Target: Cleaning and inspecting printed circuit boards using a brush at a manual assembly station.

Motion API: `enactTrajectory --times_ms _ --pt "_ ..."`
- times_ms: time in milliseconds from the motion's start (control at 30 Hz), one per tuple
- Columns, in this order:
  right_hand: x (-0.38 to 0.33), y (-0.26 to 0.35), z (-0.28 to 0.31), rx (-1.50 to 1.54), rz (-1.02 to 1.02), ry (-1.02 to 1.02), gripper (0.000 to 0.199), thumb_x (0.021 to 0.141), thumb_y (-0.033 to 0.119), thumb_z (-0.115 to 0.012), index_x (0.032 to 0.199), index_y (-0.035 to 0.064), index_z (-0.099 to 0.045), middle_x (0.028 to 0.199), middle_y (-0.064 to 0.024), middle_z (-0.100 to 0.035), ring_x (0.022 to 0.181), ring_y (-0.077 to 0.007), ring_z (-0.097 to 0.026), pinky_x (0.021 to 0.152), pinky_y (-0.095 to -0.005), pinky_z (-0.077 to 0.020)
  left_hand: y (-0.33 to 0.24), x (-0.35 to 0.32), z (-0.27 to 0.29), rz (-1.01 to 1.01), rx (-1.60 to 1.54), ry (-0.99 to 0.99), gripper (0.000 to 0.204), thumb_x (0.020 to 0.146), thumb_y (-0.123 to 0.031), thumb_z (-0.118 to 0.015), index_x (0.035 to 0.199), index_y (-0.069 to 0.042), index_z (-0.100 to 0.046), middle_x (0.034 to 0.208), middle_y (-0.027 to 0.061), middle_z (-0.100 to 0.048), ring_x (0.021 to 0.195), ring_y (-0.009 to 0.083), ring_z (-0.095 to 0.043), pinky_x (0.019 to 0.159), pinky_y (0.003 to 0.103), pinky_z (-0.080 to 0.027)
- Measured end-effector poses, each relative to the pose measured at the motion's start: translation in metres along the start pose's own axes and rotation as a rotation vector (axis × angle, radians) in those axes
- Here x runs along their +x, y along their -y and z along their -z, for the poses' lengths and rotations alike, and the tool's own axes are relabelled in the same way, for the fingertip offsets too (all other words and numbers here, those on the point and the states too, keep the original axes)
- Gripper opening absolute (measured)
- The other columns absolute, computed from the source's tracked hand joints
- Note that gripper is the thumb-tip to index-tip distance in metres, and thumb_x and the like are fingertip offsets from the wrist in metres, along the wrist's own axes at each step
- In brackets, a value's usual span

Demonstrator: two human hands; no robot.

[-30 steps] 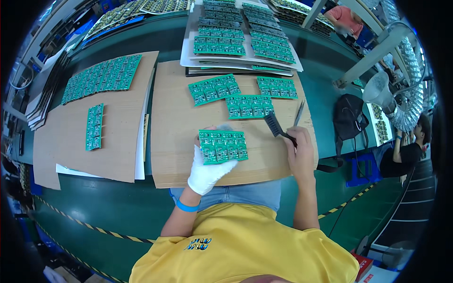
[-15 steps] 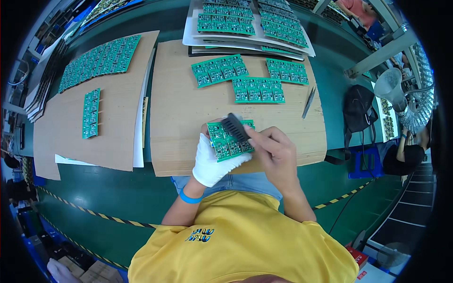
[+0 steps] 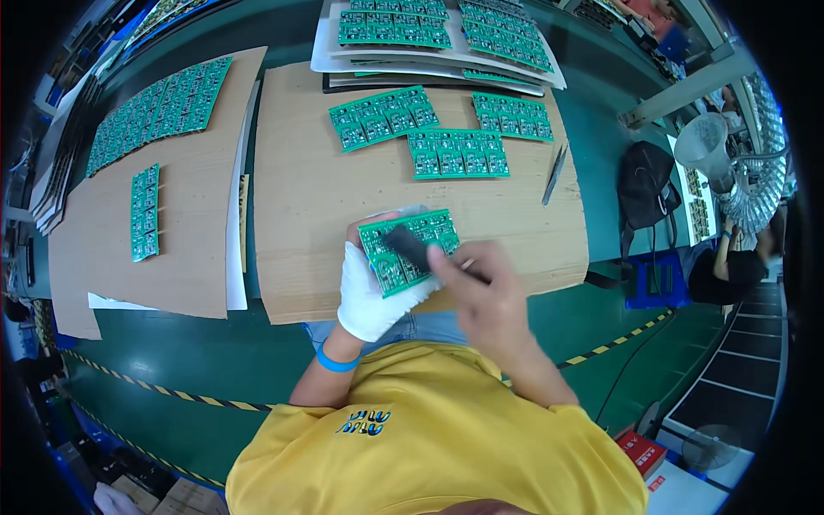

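- Our left hand (image 3: 369, 292), in a white glove, cups a green board (image 3: 410, 249) from below, fingers wrapped around its near-left edge; the grip is closed on the board.
- Our right hand (image 3: 481, 296), bare, is closed around the handle of a dark brush (image 3: 408, 243); the hand is blurred, so we cannot tell how the fingers sit on the handle.
- The brush head lies on the board's upper face, near its middle, touching it as far as we can tell.
- The board sits just above the near edge of the cardboard (image 3: 309, 197), tilted: its long axis runs from lower left, at the glove, to upper right.
- The brush's long axis runs from upper left to lower right, back toward our right hand, so it crosses the board's length at an angle.
- From the right hand the board lies up and to the left; the left hand is directly under it and is the nearer one.
- Three more boards (image 3: 455, 153) lie flat farther out on the cardboard, well apart from both hands.
- Tweezers (image 3: 554, 174) lie at the cardboard's right edge, untouched.
- Another sheet to the left carries a single strip (image 3: 144, 213) and a large group of boards.
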State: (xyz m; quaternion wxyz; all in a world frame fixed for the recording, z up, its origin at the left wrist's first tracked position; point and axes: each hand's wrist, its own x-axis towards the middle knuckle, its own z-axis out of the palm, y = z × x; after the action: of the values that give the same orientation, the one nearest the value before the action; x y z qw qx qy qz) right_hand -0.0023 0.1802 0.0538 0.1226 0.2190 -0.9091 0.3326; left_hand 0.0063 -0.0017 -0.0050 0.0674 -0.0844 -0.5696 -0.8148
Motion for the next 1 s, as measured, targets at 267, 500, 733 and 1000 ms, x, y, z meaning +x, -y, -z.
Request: enactTrajectory --times_ms 267,500,733,1000 --pt "-0.012 -0.008 0.002 0.004 0.019 0.003 0.033 0.086 -0.011 -0.069 0.113 0.006 -0.078 0.089 -0.0089 -0.055 0.07 -0.0185 -0.06 0.06 -0.0291 -0.0483 0.003 -0.003 -0.002 0.036 -0.064 -0.028 0.089 0.07 -0.004 -0.093 0.137 -0.008 -0.035 0.143 0.0207 -0.052 0.128 0.0297 -0.059 0.105 0.043 -0.054" --pt "-0.014 -0.011 0.003 0.039 0.003 -0.083 0.031 0.086 -0.011 -0.071 0.11 0.0062 -0.078 0.085 -0.0075 -0.053 0.069 -0.0183 -0.056 0.059 -0.0295 -0.0461 0.005 0.001 0.002 0.01 -0.047 -0.004 0.089 0.071 -0.002 -0.092 0.138 -0.008 -0.035 0.142 0.0195 -0.053 0.13 0.0283 -0.057 0.106 0.042 -0.053" --pt "0.002 -0.067 0.021 -0.041 -0.003 -0.193 0.033 0.081 -0.012 -0.071 0.108 0.0049 -0.078 0.088 -0.0092 -0.058 0.074 -0.0211 -0.06 0.063 -0.0314 -0.0496 -0.013 0.005 0.017 0.177 -0.346 0.007 0.092 0.068 0.004 -0.089 0.145 -0.009 -0.04 0.151 0.0176 -0.048 0.134 0.0299 -0.055 0.108 0.045 -0.051" --pt "0.001 -0.083 0.011 -0.062 0.167 -0.179 0.026 0.079 -0.012 -0.072 0.1 0.0024 -0.077 0.102 -0.0107 -0.064 0.099 -0.0283 -0.065 0.079 -0.0362 -0.0541 -0.015 0.003 0.014 0.169 -0.424 -0.025 0.099 0.065 0.005 -0.088 0.149 -0.016 -0.04 0.155 0.0158 -0.045 0.142 0.0337 -0.046 0.113 0.051 -0.045"
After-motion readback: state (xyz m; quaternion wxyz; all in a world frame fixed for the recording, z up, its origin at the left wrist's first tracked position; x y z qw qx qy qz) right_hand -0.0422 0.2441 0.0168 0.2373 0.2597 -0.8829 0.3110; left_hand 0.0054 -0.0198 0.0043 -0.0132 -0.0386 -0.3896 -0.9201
